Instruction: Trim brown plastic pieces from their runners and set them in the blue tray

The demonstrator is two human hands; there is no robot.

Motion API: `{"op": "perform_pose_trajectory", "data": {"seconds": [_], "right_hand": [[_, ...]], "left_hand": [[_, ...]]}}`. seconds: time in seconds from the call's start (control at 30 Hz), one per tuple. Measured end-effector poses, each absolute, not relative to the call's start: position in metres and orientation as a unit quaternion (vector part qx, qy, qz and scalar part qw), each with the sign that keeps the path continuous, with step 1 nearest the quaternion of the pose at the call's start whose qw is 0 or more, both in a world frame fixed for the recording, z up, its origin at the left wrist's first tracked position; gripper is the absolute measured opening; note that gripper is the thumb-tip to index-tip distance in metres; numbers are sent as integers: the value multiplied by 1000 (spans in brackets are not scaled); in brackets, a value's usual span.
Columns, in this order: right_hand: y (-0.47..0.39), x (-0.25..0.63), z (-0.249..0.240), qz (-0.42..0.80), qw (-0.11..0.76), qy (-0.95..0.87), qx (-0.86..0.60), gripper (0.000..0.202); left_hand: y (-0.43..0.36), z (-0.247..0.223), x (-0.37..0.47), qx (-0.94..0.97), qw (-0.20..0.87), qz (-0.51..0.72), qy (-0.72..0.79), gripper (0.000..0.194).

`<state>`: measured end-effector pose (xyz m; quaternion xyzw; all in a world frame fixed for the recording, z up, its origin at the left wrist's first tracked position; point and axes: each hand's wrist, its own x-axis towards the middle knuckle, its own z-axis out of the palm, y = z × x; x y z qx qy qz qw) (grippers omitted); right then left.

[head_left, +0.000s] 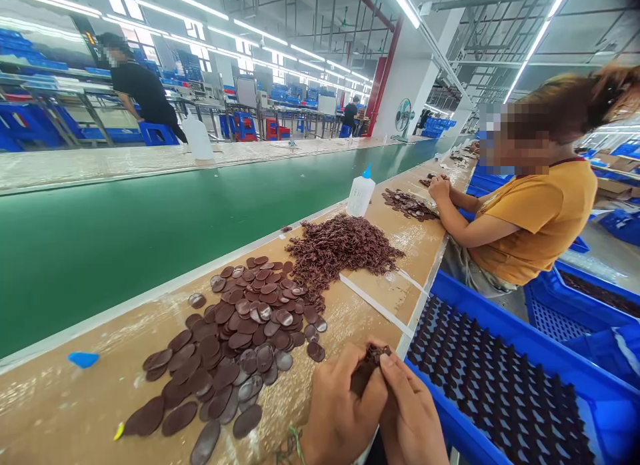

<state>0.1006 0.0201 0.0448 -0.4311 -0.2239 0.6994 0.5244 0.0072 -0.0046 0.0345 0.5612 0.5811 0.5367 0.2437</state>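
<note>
1. My left hand (pixel 340 401) and right hand (pixel 413 398) are closed together, pinching a small dark brown piece (pixel 376 353); my fingers hide most of its shape.
2. The piece sits inside the grip, between the fingertips, with its ruffled edge showing at 12 o'clock. I judge it needs both hands because it is small and looks pliable.
3. On the tabletop (pixel 45 418), flat brown ovals (pixel 250 318) spread at 10 o'clock and a curly brown heap (pixel 345 248) lies towards 12. Their edges meet; I take them to be grouped by kind, near for easy reach.
4. At 3 o'clock, a blue crate (pixel 500 320) holds dark pieces (pixel 490 385) in rows, perhaps to keep them in order.
5. Farther out, a white bottle (pixel 361 197) stands upright at 12, a co-worker (pixel 535 231) sits at 2, and a green belt (pixel 200 218) runs past at 10.
</note>
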Motion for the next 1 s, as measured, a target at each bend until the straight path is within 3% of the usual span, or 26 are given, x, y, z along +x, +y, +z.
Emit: {"op": "perform_pose_trajectory", "data": {"seconds": [1.0], "right_hand": [[20,104,31,719,521,-225,-401,34]], "left_hand": [[-2,29,7,546,306,525,576,16]]}}
